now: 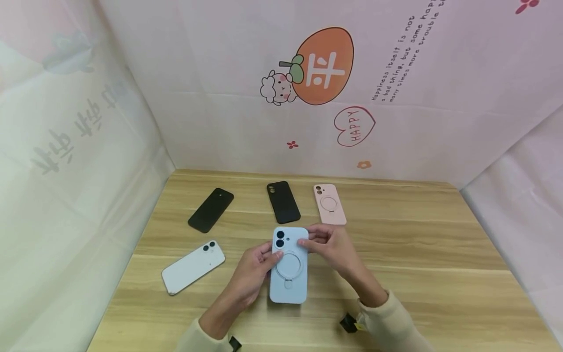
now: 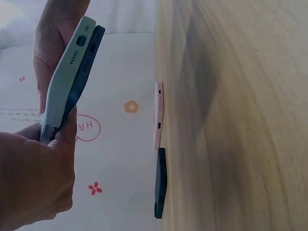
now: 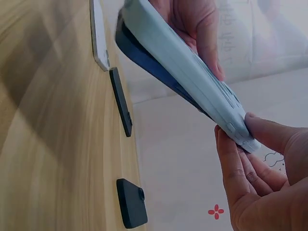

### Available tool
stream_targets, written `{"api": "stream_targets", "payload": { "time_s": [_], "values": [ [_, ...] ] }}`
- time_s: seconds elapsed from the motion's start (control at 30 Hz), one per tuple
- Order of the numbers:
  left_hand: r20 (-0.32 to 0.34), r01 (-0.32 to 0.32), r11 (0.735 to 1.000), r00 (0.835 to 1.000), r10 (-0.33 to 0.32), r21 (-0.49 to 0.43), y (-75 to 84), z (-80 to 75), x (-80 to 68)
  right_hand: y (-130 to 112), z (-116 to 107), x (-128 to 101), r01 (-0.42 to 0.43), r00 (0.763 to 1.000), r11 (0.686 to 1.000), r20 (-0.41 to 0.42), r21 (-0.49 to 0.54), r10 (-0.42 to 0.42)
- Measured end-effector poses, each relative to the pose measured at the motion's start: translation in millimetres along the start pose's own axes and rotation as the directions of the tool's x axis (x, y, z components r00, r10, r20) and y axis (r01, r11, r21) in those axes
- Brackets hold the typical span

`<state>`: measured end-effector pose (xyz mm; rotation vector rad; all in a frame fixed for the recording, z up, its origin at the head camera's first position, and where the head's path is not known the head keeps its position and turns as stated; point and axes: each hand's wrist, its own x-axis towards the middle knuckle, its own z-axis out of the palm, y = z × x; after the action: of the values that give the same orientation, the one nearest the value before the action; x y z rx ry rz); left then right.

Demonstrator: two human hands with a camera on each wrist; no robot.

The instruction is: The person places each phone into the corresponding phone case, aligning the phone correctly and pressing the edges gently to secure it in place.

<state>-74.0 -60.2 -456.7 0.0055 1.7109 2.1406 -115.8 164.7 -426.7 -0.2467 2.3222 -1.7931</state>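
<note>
A light blue phone case (image 1: 288, 291) with a ring on its back is held up over the table, back facing up. My left hand (image 1: 250, 276) grips its left edge, thumb on the back. The upper right corner is pinched by my right hand (image 1: 332, 247), thumb on top and fingers underneath. Under the case (image 2: 67, 72) sits a dark blue phone (image 2: 86, 70) in the left wrist view. In the right wrist view the phone (image 3: 149, 62) meets the case (image 3: 178, 62) at the camera end, while a wedge-shaped gap parts them at the bottom end.
A white phone (image 1: 193, 268) lies on the wooden table (image 1: 418, 254) at left. Farther back are a black phone or case (image 1: 211, 210), a black case (image 1: 283, 203) and a pink case (image 1: 330, 203) with a ring. Printed cloth (image 1: 220, 122) walls the back and sides.
</note>
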Motion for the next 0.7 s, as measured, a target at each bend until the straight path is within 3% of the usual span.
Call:
{"api": "stream_targets", "payload": {
  "time_s": [0.37, 0.7],
  "values": [
    [-0.131, -0.023, 1.000, 0.991, 0.022, -0.008, 3.7, -2.9, 3.3, 5.8, 9.4, -4.6, 0.017, 0.999, 1.000, 0.030, -0.020, -0.016],
    [-0.176, -0.037, 0.998, 0.984, 0.025, -0.060, 4.2, -2.6, 5.2, 9.3, 16.4, -7.2, -0.033, 0.998, 0.998, 0.057, -0.047, 0.036]
  ]
}}
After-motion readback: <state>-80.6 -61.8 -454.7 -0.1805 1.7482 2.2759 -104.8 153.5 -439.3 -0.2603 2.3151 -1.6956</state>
